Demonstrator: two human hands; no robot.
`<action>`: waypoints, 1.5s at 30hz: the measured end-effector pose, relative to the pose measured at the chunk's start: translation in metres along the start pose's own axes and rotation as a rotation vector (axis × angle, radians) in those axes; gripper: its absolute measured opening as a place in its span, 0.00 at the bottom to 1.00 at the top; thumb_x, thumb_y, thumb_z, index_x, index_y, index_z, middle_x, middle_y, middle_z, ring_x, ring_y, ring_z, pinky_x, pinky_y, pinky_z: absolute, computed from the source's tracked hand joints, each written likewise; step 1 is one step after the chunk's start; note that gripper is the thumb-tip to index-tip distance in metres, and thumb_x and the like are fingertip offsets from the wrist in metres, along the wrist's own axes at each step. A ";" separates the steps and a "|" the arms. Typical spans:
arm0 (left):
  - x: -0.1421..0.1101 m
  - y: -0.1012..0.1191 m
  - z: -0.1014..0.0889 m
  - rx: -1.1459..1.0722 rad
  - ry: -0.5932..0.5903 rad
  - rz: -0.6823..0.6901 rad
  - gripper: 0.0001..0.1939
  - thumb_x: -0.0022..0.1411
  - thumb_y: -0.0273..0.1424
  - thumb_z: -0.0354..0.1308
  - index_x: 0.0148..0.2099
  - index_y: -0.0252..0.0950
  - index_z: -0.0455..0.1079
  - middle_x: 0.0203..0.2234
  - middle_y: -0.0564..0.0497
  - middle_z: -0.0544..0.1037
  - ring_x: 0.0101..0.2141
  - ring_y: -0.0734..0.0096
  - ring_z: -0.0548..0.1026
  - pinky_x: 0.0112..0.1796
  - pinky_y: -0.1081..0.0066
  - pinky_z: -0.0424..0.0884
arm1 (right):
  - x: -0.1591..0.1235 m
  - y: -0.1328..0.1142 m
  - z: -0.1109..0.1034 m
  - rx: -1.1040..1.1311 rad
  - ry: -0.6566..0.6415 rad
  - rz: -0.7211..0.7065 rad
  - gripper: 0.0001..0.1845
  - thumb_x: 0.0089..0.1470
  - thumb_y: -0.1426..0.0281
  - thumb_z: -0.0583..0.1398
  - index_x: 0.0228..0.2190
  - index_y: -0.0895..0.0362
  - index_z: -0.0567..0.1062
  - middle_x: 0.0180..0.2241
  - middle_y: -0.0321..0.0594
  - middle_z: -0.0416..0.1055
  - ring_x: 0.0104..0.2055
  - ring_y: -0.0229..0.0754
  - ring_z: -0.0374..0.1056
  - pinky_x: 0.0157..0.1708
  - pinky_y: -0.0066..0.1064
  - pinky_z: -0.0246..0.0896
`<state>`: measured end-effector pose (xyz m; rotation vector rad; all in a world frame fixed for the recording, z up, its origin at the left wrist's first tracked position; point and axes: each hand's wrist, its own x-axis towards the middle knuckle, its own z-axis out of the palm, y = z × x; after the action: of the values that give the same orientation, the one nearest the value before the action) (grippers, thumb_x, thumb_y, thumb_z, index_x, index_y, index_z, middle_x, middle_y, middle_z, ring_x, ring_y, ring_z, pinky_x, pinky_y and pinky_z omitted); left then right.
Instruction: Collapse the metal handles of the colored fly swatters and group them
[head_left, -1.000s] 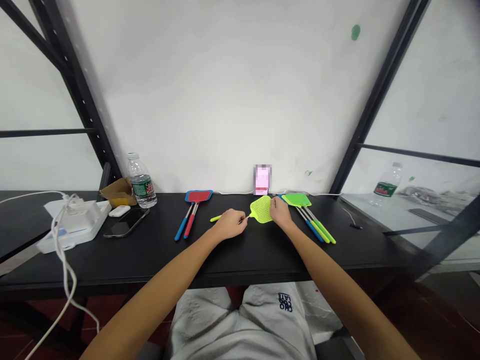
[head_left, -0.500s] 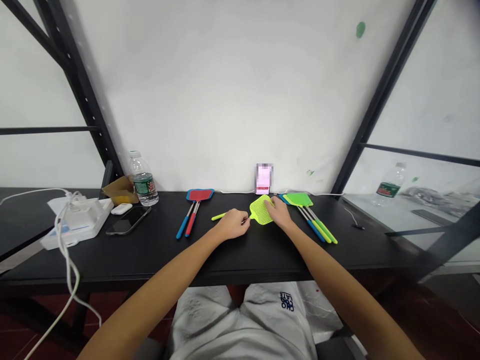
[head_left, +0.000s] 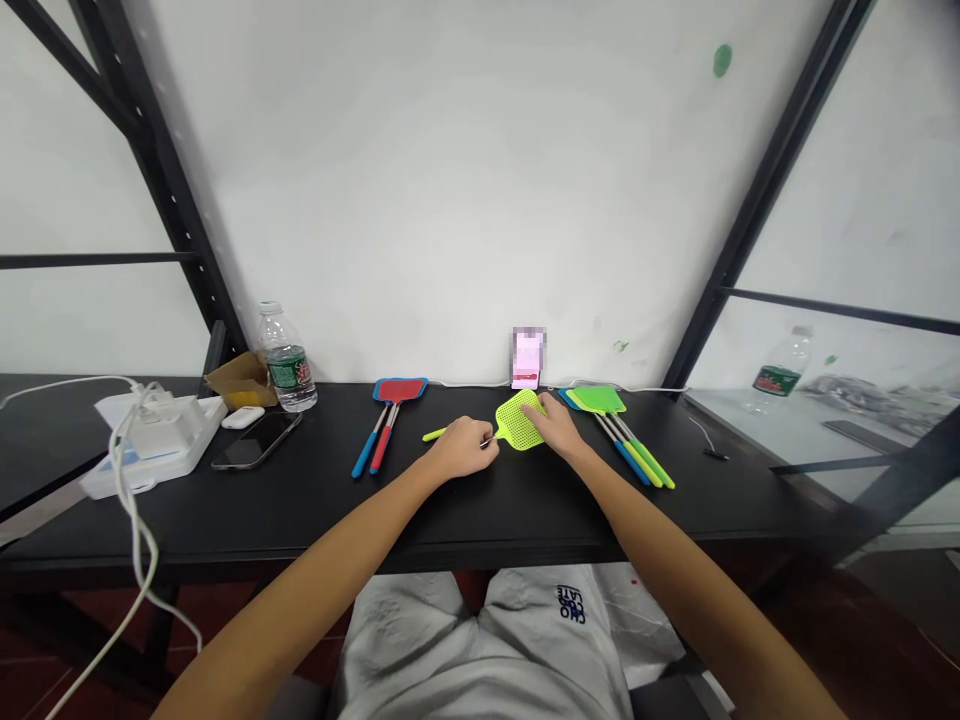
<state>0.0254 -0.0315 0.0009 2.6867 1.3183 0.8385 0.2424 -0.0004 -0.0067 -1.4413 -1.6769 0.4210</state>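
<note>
Lime-green plastic fly swatter [head_left: 517,422] lies flat on the black desk [head_left: 300,515], long axis running sideways, with its mesh head [head_left: 525,415] to the right and yellow grip tip [head_left: 435,435] poking out left. Left hand [head_left: 463,449] is curled closed round the thin shaft [head_left: 489,440]. Right hand [head_left: 559,425] sits nearer the head, fingers spread over its right edge, can't tell if it's actually gripping. Red swatters [head_left: 397,392] lie off left, green swatter stack [head_left: 596,400] just right, and the desk's front edge is fairly close.
</note>
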 end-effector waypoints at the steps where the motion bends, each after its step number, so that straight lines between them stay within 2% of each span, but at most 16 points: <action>1: 0.000 0.000 0.000 -0.003 0.000 -0.003 0.12 0.59 0.32 0.52 0.25 0.37 0.71 0.18 0.51 0.73 0.21 0.72 0.67 0.26 0.70 0.54 | 0.000 0.000 0.000 0.006 -0.007 -0.003 0.14 0.53 0.57 0.56 0.31 0.55 0.67 0.34 0.39 0.73 0.35 0.43 0.67 0.35 0.31 0.57; 10: 0.000 -0.001 -0.001 -0.032 0.005 -0.021 0.10 0.56 0.31 0.53 0.24 0.36 0.70 0.18 0.51 0.72 0.22 0.72 0.67 0.26 0.71 0.55 | -0.003 -0.004 -0.003 0.097 -0.056 -0.020 0.14 0.52 0.59 0.58 0.35 0.55 0.68 0.38 0.40 0.73 0.39 0.43 0.68 0.38 0.33 0.60; 13: 0.001 0.000 -0.002 -0.083 0.013 -0.031 0.09 0.55 0.30 0.53 0.24 0.36 0.69 0.18 0.52 0.72 0.22 0.73 0.67 0.26 0.72 0.55 | -0.001 -0.003 -0.003 0.153 -0.032 -0.047 0.14 0.51 0.58 0.59 0.34 0.55 0.69 0.37 0.39 0.73 0.39 0.43 0.68 0.37 0.32 0.60; 16: 0.004 0.001 -0.003 -0.162 0.051 -0.049 0.09 0.55 0.30 0.54 0.24 0.36 0.69 0.17 0.54 0.71 0.21 0.75 0.66 0.26 0.73 0.56 | 0.003 -0.004 -0.003 0.329 0.044 -0.029 0.15 0.52 0.56 0.58 0.31 0.55 0.68 0.30 0.36 0.72 0.31 0.39 0.67 0.29 0.28 0.60; 19: 0.009 0.000 -0.005 -0.242 0.169 -0.101 0.11 0.58 0.32 0.53 0.25 0.35 0.68 0.17 0.55 0.69 0.20 0.77 0.63 0.26 0.74 0.56 | 0.004 -0.008 -0.004 0.560 0.071 0.069 0.18 0.52 0.52 0.58 0.31 0.54 0.66 0.21 0.31 0.65 0.18 0.33 0.58 0.16 0.24 0.48; 20: 0.010 -0.001 -0.006 -0.264 0.216 -0.121 0.12 0.59 0.33 0.52 0.26 0.35 0.68 0.17 0.56 0.69 0.20 0.78 0.63 0.26 0.74 0.57 | 0.003 -0.010 -0.003 0.602 0.026 0.088 0.20 0.52 0.50 0.58 0.31 0.54 0.65 0.20 0.30 0.64 0.16 0.32 0.56 0.14 0.24 0.44; 22: 0.011 -0.002 -0.008 -0.297 0.281 -0.139 0.13 0.62 0.34 0.51 0.28 0.35 0.68 0.18 0.56 0.69 0.21 0.78 0.63 0.26 0.75 0.57 | -0.002 -0.015 0.001 0.599 -0.165 0.078 0.22 0.52 0.48 0.58 0.30 0.55 0.66 0.19 0.30 0.65 0.14 0.31 0.55 0.13 0.23 0.42; 24: 0.011 -0.002 -0.008 -0.325 0.287 -0.114 0.13 0.63 0.35 0.50 0.29 0.35 0.68 0.19 0.56 0.69 0.22 0.79 0.62 0.26 0.75 0.57 | -0.011 -0.021 0.009 0.517 -0.412 0.030 0.23 0.53 0.47 0.57 0.29 0.56 0.67 0.19 0.32 0.67 0.15 0.31 0.57 0.13 0.22 0.45; 25: 0.010 -0.001 -0.008 -0.340 0.272 -0.090 0.13 0.63 0.34 0.50 0.29 0.35 0.68 0.19 0.56 0.69 0.22 0.79 0.62 0.26 0.75 0.57 | -0.015 -0.024 0.014 0.484 -0.490 -0.014 0.24 0.54 0.47 0.56 0.29 0.56 0.68 0.19 0.33 0.67 0.15 0.31 0.58 0.14 0.23 0.48; 26: 0.009 0.001 -0.007 -0.353 0.248 -0.061 0.12 0.63 0.34 0.49 0.29 0.35 0.68 0.19 0.56 0.70 0.22 0.79 0.63 0.26 0.76 0.57 | -0.019 -0.028 0.020 0.469 -0.509 -0.055 0.25 0.55 0.46 0.55 0.27 0.56 0.68 0.18 0.33 0.67 0.15 0.31 0.58 0.15 0.23 0.50; 30: 0.004 0.011 -0.006 -0.378 0.136 0.022 0.11 0.63 0.32 0.50 0.28 0.35 0.65 0.20 0.55 0.71 0.22 0.79 0.64 0.26 0.75 0.58 | -0.028 -0.035 0.034 0.524 -0.419 -0.071 0.29 0.59 0.45 0.48 0.21 0.56 0.65 0.15 0.32 0.62 0.16 0.31 0.57 0.16 0.24 0.50; 34: 0.002 0.014 -0.005 -0.369 0.088 0.032 0.07 0.62 0.33 0.52 0.36 0.36 0.69 0.19 0.57 0.70 0.21 0.78 0.64 0.25 0.75 0.58 | -0.021 -0.032 0.031 0.522 -0.315 0.017 0.29 0.57 0.45 0.50 0.20 0.56 0.66 0.15 0.33 0.61 0.16 0.32 0.57 0.16 0.24 0.50; 37: 0.002 0.009 -0.005 -0.317 0.080 0.001 0.07 0.62 0.33 0.53 0.38 0.37 0.70 0.19 0.56 0.71 0.21 0.77 0.65 0.26 0.74 0.58 | -0.013 -0.026 0.024 0.568 -0.233 0.086 0.28 0.54 0.45 0.53 0.21 0.56 0.65 0.14 0.32 0.60 0.15 0.32 0.56 0.15 0.24 0.49; 41: 0.005 0.001 -0.006 -0.161 0.062 -0.066 0.11 0.62 0.37 0.53 0.33 0.37 0.70 0.22 0.53 0.74 0.24 0.73 0.69 0.27 0.73 0.57 | -0.003 -0.020 0.012 0.708 -0.082 0.171 0.26 0.50 0.46 0.58 0.21 0.54 0.61 0.14 0.30 0.57 0.14 0.31 0.52 0.13 0.24 0.43; 45: 0.009 -0.007 -0.010 -0.002 0.070 -0.181 0.13 0.63 0.40 0.52 0.33 0.38 0.70 0.27 0.50 0.76 0.30 0.68 0.72 0.29 0.72 0.58 | 0.008 -0.012 -0.001 0.767 0.102 0.242 0.27 0.52 0.46 0.57 0.20 0.53 0.56 0.12 0.28 0.52 0.12 0.30 0.47 0.11 0.25 0.37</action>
<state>0.0196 -0.0226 0.0118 2.5090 1.5454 0.9199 0.2364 0.0030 0.0058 -1.0508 -1.0685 0.9825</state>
